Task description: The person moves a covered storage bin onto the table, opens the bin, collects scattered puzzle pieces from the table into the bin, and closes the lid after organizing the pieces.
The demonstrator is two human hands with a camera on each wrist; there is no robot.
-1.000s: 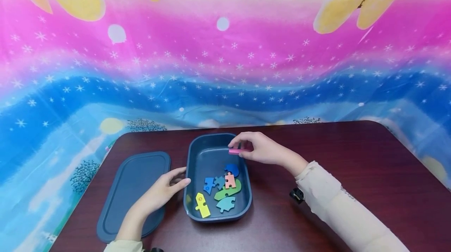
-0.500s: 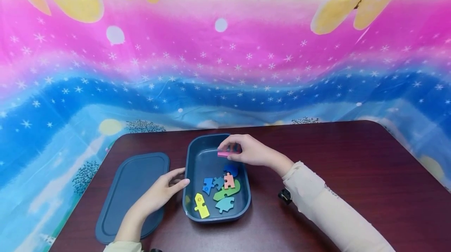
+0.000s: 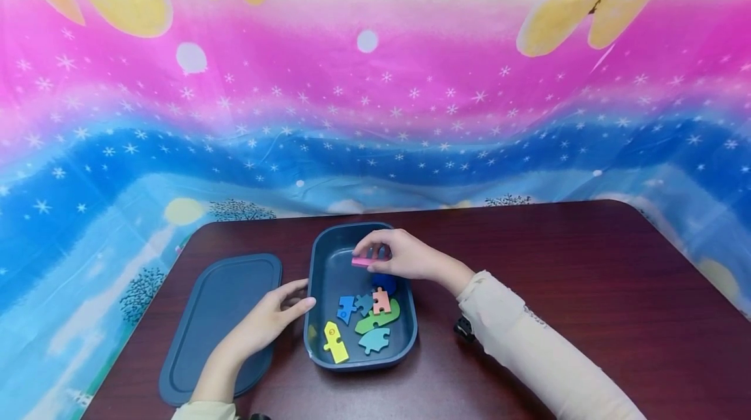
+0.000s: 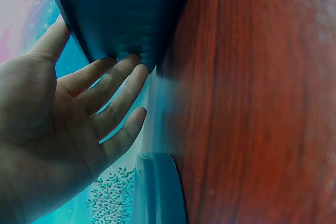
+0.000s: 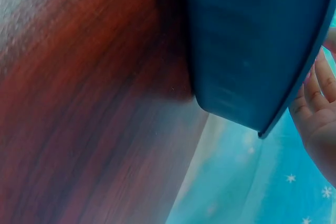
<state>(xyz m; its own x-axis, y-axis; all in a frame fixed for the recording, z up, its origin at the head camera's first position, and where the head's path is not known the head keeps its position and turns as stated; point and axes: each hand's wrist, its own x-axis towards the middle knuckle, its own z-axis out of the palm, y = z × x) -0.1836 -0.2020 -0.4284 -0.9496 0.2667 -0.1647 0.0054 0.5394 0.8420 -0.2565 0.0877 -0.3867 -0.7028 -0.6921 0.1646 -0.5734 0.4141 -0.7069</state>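
Observation:
A dark blue-grey box (image 3: 309, 335) without its lid stands on the table. Over its far half my right hand (image 3: 405, 254) pinches a pink puzzle piece (image 3: 360, 263), seen edge-on. Below lie several puzzle pieces: a yellow one (image 3: 336, 343), a blue one (image 3: 346, 308), an orange one (image 3: 381, 301), a green one (image 3: 369, 323) and a teal one (image 3: 374, 340). A dark blue piece (image 3: 384, 284) is partly behind the right hand. My left hand (image 3: 272, 317) touches the box's left side with relaxed, spread fingers; the left wrist view shows its fingertips (image 4: 134, 59) against the wall.
The matching lid (image 3: 220, 322) lies flat left of the box, partly under the left forearm. Dark red wood table (image 3: 557, 276) extends to the right. A colourful printed cloth (image 3: 375, 113) hangs behind the table's far edge.
My right hand has moved left and slightly nearer with the pink puzzle piece, from the box's right rim to over its inside. The left hand keeps its place.

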